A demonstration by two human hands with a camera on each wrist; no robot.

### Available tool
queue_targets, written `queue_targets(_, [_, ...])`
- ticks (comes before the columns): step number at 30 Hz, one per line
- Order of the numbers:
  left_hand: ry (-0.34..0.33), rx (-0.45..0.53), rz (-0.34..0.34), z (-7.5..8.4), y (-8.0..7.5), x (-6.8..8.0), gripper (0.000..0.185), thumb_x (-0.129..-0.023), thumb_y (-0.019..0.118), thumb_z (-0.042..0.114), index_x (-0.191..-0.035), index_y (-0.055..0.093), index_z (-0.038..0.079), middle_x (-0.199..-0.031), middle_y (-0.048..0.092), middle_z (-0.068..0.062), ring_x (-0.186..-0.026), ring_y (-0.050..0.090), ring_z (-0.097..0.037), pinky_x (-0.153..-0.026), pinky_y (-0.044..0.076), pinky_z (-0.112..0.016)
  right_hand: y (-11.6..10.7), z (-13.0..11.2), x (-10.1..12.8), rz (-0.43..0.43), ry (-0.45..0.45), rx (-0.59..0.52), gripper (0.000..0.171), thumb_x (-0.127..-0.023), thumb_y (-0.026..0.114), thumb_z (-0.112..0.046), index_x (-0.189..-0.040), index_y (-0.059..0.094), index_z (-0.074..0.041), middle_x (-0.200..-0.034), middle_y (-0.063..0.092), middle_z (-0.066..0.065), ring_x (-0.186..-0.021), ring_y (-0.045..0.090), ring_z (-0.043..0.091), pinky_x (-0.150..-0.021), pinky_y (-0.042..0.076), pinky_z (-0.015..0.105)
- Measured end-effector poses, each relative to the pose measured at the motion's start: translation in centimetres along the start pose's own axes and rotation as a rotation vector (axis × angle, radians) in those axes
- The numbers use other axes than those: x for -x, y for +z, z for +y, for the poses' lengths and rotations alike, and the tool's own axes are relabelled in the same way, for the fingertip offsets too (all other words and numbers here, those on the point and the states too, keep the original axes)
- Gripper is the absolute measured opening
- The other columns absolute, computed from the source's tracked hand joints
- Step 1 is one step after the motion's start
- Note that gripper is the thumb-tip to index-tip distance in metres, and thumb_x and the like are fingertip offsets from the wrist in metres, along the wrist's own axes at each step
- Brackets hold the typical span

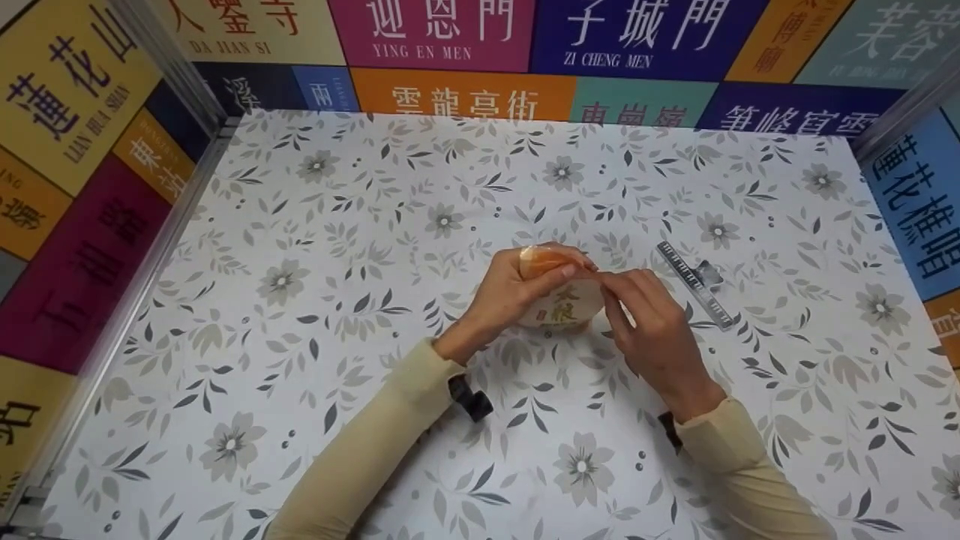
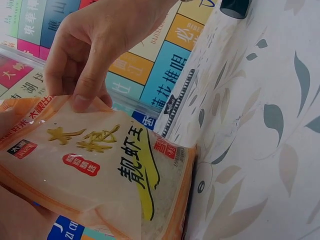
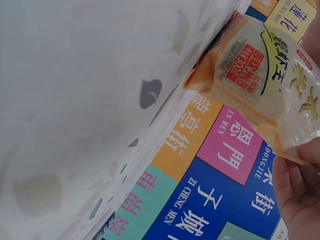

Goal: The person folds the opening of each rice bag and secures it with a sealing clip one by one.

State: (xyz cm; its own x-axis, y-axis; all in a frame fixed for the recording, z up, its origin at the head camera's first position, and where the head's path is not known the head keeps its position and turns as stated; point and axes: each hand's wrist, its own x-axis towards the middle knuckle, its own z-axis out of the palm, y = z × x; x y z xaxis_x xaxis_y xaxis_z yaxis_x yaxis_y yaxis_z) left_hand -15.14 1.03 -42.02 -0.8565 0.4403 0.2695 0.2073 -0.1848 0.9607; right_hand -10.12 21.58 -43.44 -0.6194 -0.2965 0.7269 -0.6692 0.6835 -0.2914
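bag (image 1: 564, 309) stands upright on the desk, about mid-desk, printed front toward the person, bottom edge on the surface. it is clear-and-orange plastic with gold characters, black characters over a yellow stroke and red printed patches; pale contents show through the lower part in the left wrist view.

both hands are clamped on the bag's upper edge, close together. left hand (image 1: 510, 291) grips the left part of the top, thumb on the near side, orange film showing above the thumb. right hand (image 1: 661, 337) pinches the top edge toward the right, thumb on one face and fingers on the other.

clip-like bar (image 1: 694, 285), long, dark, with light marks and a dark tab at its middle, lies on the desk to the right of the bag, just beyond the right hand, slanting from far left to near right. nothing touches it.

beige sleeves (image 1: 375, 450) cover both arms, a black band (image 1: 471, 399) at the left cuff, another dark piece at the right. desk (image 1: 495, 199) has a white cover with grey flowers and leaves. coloured panels (image 1: 442, 34) with chinese lettering stand along the far, left and right sides.
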Motion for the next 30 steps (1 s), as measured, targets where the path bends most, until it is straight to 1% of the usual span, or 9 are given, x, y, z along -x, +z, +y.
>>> queue_targets(5, [-0.016, 0.011, -0.013, 0.0, 0.0, -0.1, 0.021, -0.101, 0.067, 0.009, -0.116, 0.075, -0.003, -0.118, 0.078, -0.017, -0.109, 0.074, -0.016, -0.102, 0.058, -0.035, -0.1, 0.1, 0.1, -0.005, -0.004, 0.000, 0.024, -0.092, 0.069, 0.012, -0.114, 0.072, 0.003, -0.094, 0.070, 0.014, -0.085, 0.064, 0.025, -0.077, 0.051, 0.029])
queue_targets(10, [-0.027, 0.011, -0.006, -0.1, 0.1, -0.1, 0.021, -0.098, 0.071, 0.011, -0.115, 0.076, 0.000, -0.115, 0.079, -0.013, -0.107, 0.075, -0.016, -0.100, 0.059, -0.035, -0.2, 0.1, 0.2, -0.021, -0.004, 0.025, 0.021, -0.094, 0.066, 0.009, -0.114, 0.072, 0.002, -0.093, 0.070, 0.014, -0.085, 0.064, 0.025, -0.077, 0.052, 0.029])
queue_targets(14, [-0.039, 0.047, 0.022, -0.1, 0.4, 0.0, 0.022, -0.092, 0.079, 0.010, -0.112, 0.077, 0.001, -0.110, 0.081, -0.010, -0.103, 0.077, -0.018, -0.098, 0.060, -0.037, -0.2, 0.1, 0.2, -0.021, -0.001, 0.025, 0.018, -0.096, 0.066, 0.006, -0.112, 0.072, 0.001, -0.092, 0.070, 0.014, -0.085, 0.064, 0.025, -0.077, 0.053, 0.029])
queue_targets(17, [-0.036, 0.061, 0.062, -0.1, 0.8, 0.0, 0.023, -0.087, 0.085, 0.010, -0.107, 0.078, 0.002, -0.104, 0.081, -0.007, -0.098, 0.078, -0.020, -0.094, 0.062, -0.038, -0.3, 0.1, 0.2, -0.021, 0.000, 0.020, 0.018, -0.095, 0.066, 0.006, -0.112, 0.072, 0.001, -0.092, 0.070, 0.014, -0.085, 0.065, 0.025, -0.077, 0.053, 0.030])
queue_targets(22, [0.001, 0.048, 0.114, -0.2, 1.5, -0.1, 0.020, -0.085, 0.087, 0.012, -0.101, 0.080, 0.002, -0.096, 0.082, -0.005, -0.090, 0.078, -0.018, -0.086, 0.063, -0.034, -0.3, 0.2, 0.3, -0.017, 0.005, 0.030, 0.019, -0.093, 0.069, 0.007, -0.110, 0.072, 0.001, -0.092, 0.070, 0.013, -0.086, 0.066, 0.025, -0.078, 0.054, 0.032])
queue_targets(25, [0.016, 0.058, 0.126, -0.3, 1.6, 0.0, 0.018, -0.086, 0.086, 0.010, -0.100, 0.079, 0.001, -0.095, 0.081, -0.005, -0.088, 0.077, -0.017, -0.083, 0.062, -0.031, -0.3, 0.1, 0.3, -0.006, 0.021, 0.003, 0.016, -0.093, 0.071, 0.003, -0.109, 0.074, 0.000, -0.093, 0.072, 0.011, -0.087, 0.067, 0.024, -0.079, 0.054, 0.031])
queue_targets(27, [0.015, 0.061, 0.134, -0.3, 1.6, 0.1, 0.016, -0.087, 0.085, 0.010, -0.100, 0.079, 0.001, -0.094, 0.081, -0.005, -0.087, 0.077, -0.016, -0.082, 0.062, -0.030, -0.2, 0.0, 0.2, -0.004, 0.041, -0.035, 0.015, -0.095, 0.072, 0.000, -0.109, 0.074, -0.001, -0.094, 0.072, 0.010, -0.088, 0.067, 0.022, -0.080, 0.054, 0.028])
queue_targets(30, [0.012, 0.061, 0.139, -0.2, 1.6, 0.2, 0.015, -0.088, 0.084, 0.009, -0.100, 0.078, 0.001, -0.094, 0.081, -0.005, -0.087, 0.077, -0.016, -0.083, 0.062, -0.031, 0.0, 0.0, 0.2, -0.009, 0.106, -0.115, 0.013, -0.097, 0.069, -0.002, -0.109, 0.075, -0.003, -0.096, 0.073, 0.009, -0.090, 0.067, 0.022, -0.084, 0.052, 0.023])
